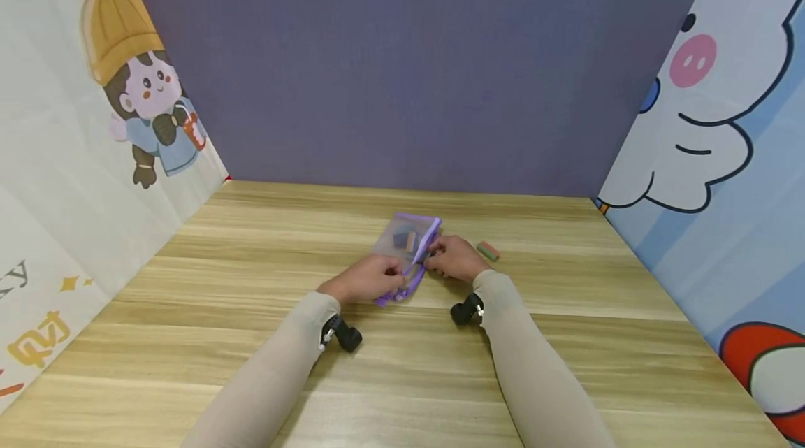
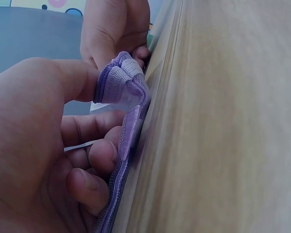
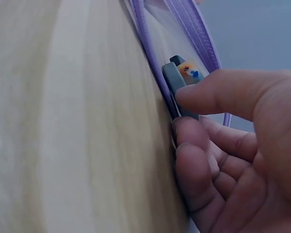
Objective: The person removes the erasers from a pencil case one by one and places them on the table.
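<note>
A clear zip pouch (image 1: 386, 244) with purple edging lies on the table, its zip side parted toward the right. My left hand (image 1: 371, 277) pinches the purple zip edge (image 2: 112, 87) near the pouch's front end, between thumb and forefinger. At the parted mouth, my right hand (image 1: 458, 258) pinches a small dark grey-green block (image 3: 173, 77), partly inside the pouch. Beside that block, a piece with an orange and blue print (image 3: 188, 72) shows. Through the clear film I see an orange-and-white block (image 1: 411, 242) and a dark blue piece (image 1: 399, 240).
A small red-and-green block, like an eraser (image 1: 488, 250), lies on the wooden table (image 1: 264, 280) just right of my right hand. A grey-purple panel (image 1: 409, 70) stands along the back edge, and printed cartoon sheets (image 1: 698, 154) flank both sides.
</note>
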### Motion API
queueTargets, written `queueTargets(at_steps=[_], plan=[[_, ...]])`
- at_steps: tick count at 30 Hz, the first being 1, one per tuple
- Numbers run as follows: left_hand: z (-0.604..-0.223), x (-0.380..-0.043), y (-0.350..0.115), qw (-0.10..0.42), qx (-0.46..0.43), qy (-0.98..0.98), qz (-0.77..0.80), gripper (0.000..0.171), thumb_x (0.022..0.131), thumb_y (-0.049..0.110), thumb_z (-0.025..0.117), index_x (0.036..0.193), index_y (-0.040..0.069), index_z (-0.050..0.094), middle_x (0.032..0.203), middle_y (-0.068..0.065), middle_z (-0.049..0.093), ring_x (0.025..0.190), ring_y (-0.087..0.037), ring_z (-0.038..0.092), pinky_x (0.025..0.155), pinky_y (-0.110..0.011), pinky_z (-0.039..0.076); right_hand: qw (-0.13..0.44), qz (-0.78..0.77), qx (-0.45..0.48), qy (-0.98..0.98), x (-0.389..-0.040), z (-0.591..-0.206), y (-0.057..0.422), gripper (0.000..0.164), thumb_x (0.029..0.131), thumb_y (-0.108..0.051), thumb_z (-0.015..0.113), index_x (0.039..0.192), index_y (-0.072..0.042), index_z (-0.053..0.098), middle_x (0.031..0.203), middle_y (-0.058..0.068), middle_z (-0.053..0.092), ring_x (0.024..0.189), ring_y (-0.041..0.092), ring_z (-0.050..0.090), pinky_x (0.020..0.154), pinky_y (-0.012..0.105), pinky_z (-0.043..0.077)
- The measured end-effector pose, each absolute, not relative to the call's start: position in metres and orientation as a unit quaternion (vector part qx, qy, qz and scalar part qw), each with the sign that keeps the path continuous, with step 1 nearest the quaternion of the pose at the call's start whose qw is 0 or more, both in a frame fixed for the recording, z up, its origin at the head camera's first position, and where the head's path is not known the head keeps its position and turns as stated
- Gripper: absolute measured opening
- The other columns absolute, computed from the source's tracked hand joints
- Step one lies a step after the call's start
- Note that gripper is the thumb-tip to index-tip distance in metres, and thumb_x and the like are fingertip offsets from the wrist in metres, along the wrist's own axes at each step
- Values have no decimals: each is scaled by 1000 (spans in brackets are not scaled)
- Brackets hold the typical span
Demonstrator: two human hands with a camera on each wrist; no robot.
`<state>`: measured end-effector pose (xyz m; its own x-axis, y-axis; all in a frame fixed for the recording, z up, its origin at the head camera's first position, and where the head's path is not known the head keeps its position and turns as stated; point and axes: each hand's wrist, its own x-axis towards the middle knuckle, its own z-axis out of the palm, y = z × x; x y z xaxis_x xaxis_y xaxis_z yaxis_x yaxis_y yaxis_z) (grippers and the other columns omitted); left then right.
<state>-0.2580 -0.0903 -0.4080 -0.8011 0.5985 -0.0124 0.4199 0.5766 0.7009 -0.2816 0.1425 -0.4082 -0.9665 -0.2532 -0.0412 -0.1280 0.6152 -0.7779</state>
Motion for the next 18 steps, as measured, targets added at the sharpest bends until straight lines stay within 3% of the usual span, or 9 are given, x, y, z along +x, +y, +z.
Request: queueTargets(at_steps=[18], plan=[[-410,-261,-89,118,286,885,349,22,96,31,59,78,18,60,67,6,59,56,-9,51,53,-29,44,123,-559,-98,814,-281,-412,156,33,88,-5,66,118,7,57,89,14,67,72,19,62,63,30,53]])
